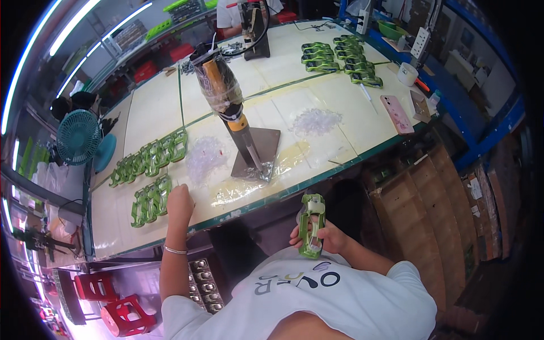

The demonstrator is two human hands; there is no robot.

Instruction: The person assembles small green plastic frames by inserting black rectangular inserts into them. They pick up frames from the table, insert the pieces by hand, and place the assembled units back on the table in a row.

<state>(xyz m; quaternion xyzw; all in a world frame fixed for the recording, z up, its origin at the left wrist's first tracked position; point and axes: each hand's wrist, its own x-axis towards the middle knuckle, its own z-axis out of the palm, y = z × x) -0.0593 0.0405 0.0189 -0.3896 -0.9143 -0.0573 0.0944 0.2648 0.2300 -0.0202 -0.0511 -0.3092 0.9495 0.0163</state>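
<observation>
Right hand [328, 238] gripping green plastic toy-car shell [312, 225] below table edge [317, 180]; left hand [180, 205] on edge, seemingly pinching small clear part.

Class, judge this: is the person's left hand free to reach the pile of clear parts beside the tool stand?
Probably yes: the left hand rests on the table edge, and the clear pile lies just beyond it with nothing between.

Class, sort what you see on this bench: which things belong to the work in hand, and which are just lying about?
In the work:
green toy car shell, held in right hand
left hand by the clear plastic bits
green shells in rows
mounted tool on stand

Lying about:
pink phone
teal fan
white cup
red stools
</observation>
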